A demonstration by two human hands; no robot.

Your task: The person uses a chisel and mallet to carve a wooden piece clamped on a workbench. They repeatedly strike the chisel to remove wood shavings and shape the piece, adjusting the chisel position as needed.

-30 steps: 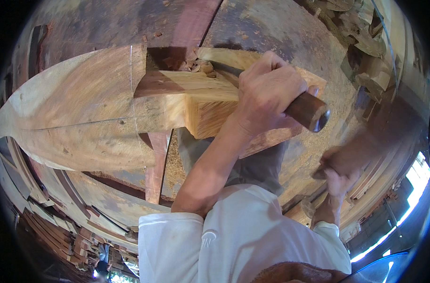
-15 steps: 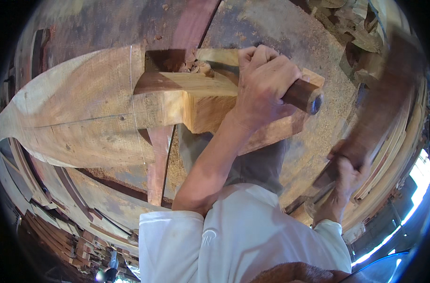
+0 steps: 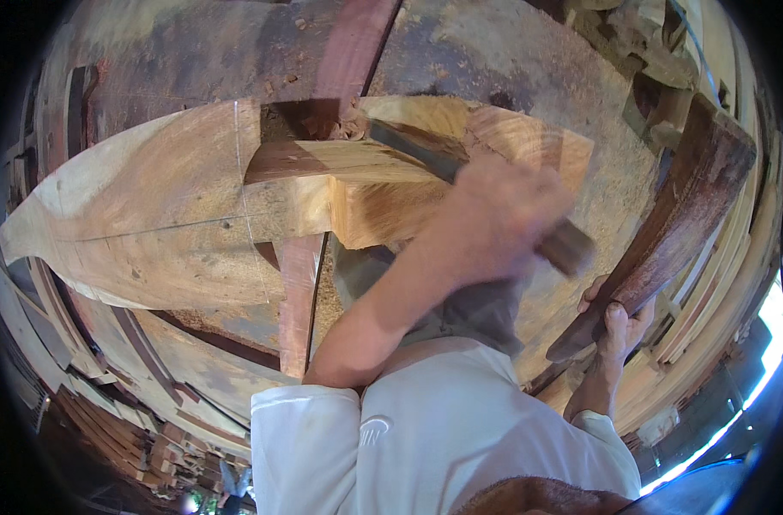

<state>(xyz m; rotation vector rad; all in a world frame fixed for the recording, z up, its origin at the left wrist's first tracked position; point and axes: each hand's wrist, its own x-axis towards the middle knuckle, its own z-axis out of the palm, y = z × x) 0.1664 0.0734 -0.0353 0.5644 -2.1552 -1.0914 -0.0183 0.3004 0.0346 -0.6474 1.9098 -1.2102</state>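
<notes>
A large pale piece of wood, rounded and tapering at its left end and cut into blocky steps at its right, lies before me. A pencil line runs along the tapered part. My left hand, blurred by motion, is closed round the wooden handle of a chisel. Its dark blade lies in the hollow cut of the block, the tip near curled shavings. Out to the right, my right hand grips the narrow end of a long dark wooden mallet, its broad end raised away from the chisel.
Under the workpiece is a stained, sawdust-strewn work surface with a reddish wooden strip across it. Wood offcuts lie at the far right. Long boards line the right side, and more timber is stacked at the lower left.
My left hand and the chisel handle have shifted slightly right and toward me, uncovering more of the blade. The mallet, blurred before, now shows sharply, with its broad end a little lower.
</notes>
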